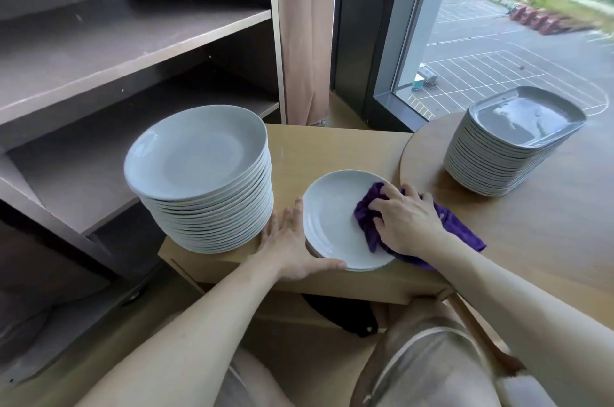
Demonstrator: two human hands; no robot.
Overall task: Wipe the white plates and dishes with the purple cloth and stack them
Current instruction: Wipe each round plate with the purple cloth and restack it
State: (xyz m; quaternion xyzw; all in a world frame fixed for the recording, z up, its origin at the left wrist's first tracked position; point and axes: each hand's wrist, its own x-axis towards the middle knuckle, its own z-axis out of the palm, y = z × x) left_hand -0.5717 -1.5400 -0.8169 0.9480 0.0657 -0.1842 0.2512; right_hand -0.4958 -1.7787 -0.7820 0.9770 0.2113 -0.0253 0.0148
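Note:
A round white plate [332, 217] lies on a low wooden cabinet top [335, 147], seemingly on top of one or two more plates. My right hand [408, 220] holds a bunched purple cloth [365, 210] and presses it onto the plate's right half; the cloth's tail trails over the rim to the right. My left hand [285, 240] rests against the plate's left edge, fingers straight along the rim and thumb stretched along the near rim. A tall stack of round white plates [199, 154] stands just to the left of it.
A stack of rectangular white dishes [508, 147] stands on a round wooden table [564, 223] at the right. Dark open shelves [99, 41] stand to the left, with a curtain [305, 31] and a window [498, 41] behind. The cabinet's front edge is near my left wrist.

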